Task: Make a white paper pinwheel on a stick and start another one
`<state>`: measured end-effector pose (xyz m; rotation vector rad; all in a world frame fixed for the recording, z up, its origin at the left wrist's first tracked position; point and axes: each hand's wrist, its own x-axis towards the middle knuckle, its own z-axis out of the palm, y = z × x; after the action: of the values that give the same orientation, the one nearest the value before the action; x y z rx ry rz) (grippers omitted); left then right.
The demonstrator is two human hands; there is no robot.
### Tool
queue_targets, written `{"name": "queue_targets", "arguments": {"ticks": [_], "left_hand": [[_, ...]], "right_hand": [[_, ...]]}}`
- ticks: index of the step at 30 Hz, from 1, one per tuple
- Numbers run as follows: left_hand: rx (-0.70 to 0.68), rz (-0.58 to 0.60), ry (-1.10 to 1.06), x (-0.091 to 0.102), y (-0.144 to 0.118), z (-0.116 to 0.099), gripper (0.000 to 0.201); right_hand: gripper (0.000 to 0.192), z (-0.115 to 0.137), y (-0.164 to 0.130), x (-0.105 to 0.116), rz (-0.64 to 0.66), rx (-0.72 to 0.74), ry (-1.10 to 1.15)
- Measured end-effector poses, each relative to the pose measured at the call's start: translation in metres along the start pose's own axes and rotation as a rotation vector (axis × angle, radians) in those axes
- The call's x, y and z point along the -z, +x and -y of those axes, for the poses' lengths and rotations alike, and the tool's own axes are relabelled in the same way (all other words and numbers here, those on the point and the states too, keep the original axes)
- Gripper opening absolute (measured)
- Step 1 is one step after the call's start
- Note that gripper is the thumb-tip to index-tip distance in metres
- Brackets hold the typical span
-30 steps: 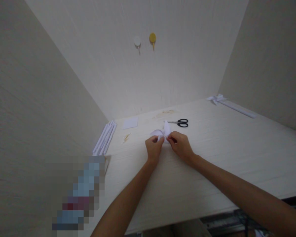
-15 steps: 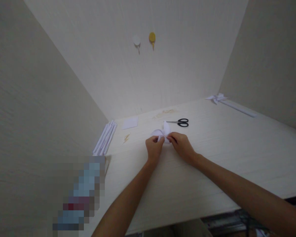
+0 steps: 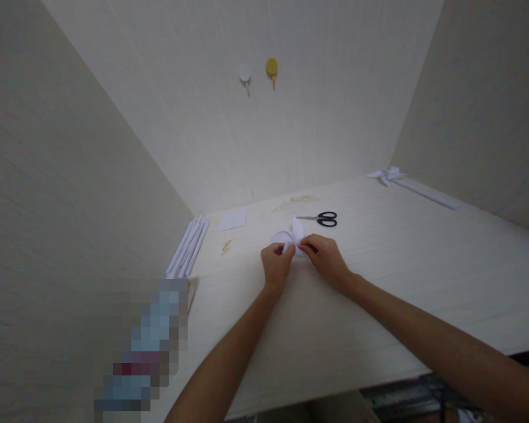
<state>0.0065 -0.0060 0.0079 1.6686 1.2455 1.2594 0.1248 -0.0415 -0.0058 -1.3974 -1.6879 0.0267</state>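
A small white paper bow is held between both hands a little behind the middle of the bench, toward the back edge. It is made of thin white paper: a rounded loop is seen bulging to the left, a narrower pointed loop stands up behind the knot, and the centre is hidden by the fingertips. Whether it rests on the bench surface or is lifted just off it cannot be told.

The left hand is closed on the left side of the bow, its fingers pinched at the centre. The right hand is closed on the right side, its fingers pinched at the same knot, so that the two hands almost touch.

Black-handled scissors are laid just behind the bow, nearer the back edge. A white paper square is laid toward the back left corner, and a bundle of white folded paper strips lies along the left edge. A second white bow on a long strip lies at the back right corner.
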Motion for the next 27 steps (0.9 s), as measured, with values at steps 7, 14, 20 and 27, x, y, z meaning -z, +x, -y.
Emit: {"name": "queue_targets", "arguments": {"ticks": [7, 14, 20, 27], "left_hand": [[-0.018, 0.016, 0.004, 0.0008, -0.0005, -0.0011, 0.021], [-0.037, 0.034, -0.031, 0.0007, -0.0009, -0.0029, 0.031], [-0.057, 0.057, -0.046, 0.0016, -0.0008, -0.0038, 0.029], [-0.074, 0.077, -0.026, 0.0029, -0.0016, -0.0050, 0.030]], "right_hand": [[0.015, 0.0010, 0.0008, -0.0004, 0.018, -0.035, 0.030], [0.016, -0.0008, 0.0015, -0.0014, 0.014, -0.055, 0.085], [0.017, 0.0008, 0.0013, 0.0000, 0.017, -0.069, 0.126], [0.016, 0.0018, 0.0016, 0.0006, 0.017, -0.076, 0.141]]}}
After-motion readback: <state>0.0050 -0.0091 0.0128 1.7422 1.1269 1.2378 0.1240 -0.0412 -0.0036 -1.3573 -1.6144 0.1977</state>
